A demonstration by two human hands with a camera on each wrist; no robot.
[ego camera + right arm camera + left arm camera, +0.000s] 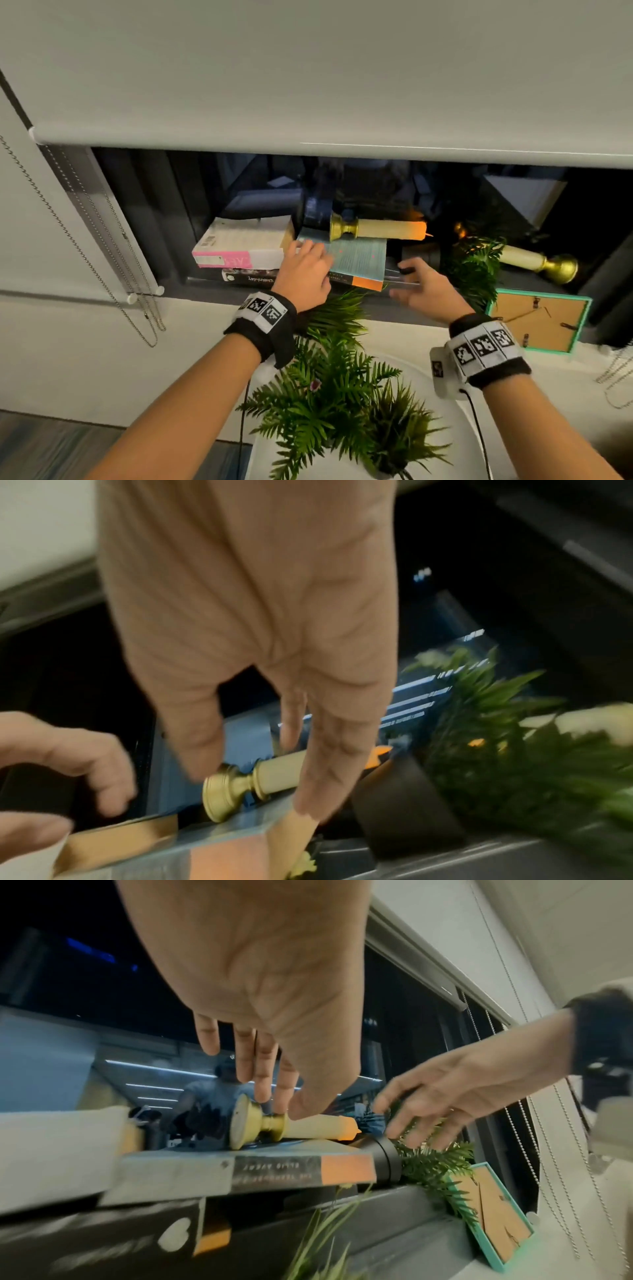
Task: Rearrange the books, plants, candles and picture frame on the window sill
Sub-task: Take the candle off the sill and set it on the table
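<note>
Neither hand grasps anything: the left hand (305,270) and right hand (424,291) reach, fingers loosely spread, toward the teal book (356,262) atop the stack on the window sill (394,310), where a candle (376,229) lies toppled, the tipped plant (472,270), picture frame (537,320) and second candle (537,262) rightward.

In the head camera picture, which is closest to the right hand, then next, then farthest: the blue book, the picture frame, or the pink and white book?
From the right hand:
1. Blue book, just to its left, with a candle lying on top.
2. Picture frame, to its right, lying face down on the sill.
3. Pink and white book, far left, beyond the left hand.
</note>
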